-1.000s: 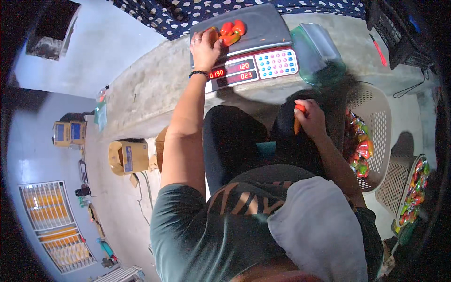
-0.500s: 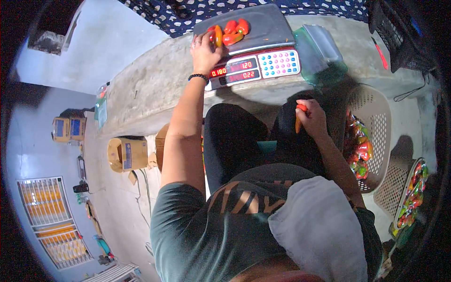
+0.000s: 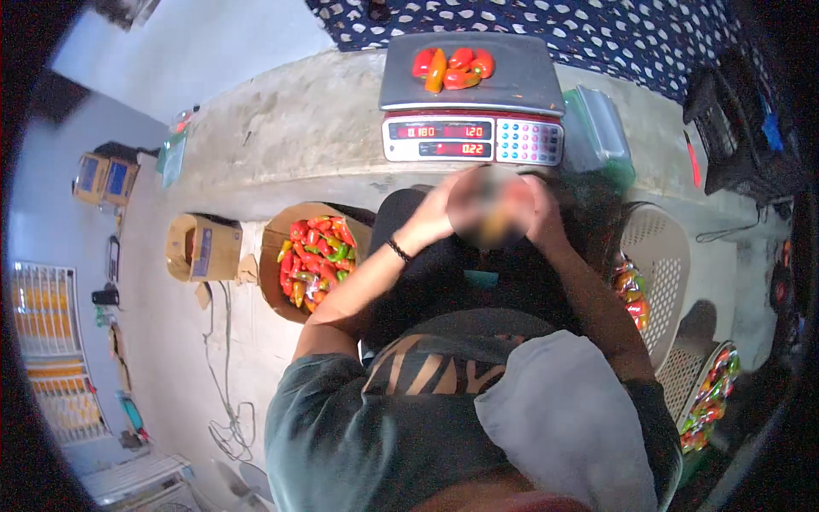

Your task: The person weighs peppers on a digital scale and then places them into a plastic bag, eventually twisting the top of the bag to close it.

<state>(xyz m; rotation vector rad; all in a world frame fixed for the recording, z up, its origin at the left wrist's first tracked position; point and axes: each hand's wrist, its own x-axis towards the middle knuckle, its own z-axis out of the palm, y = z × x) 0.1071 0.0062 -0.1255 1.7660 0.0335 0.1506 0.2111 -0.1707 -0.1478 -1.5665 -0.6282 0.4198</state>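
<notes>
The left hand (image 3: 433,215) and the right hand (image 3: 543,215) are near each other above the lap (image 3: 426,286), before the scale (image 3: 401,94) with five peppers (image 3: 461,79).

From where I stand, both elbows are bent and the forearms slant inward; a blurred patch lies between the hands, so I cannot tell if the fingers are spread or pinching something. On the flat grey plate, four peppers are mostly red and one orange, all smooth. One bracelet (image 3: 398,250) of dark beads circles the left wrist. Under them, the counter (image 3: 290,128) is rough. At left, one cardboard box (image 3: 363,243) holds a heap of peppers (image 3: 316,260); at right stand two plastic baskets (image 3: 661,256) with small holes.
</notes>
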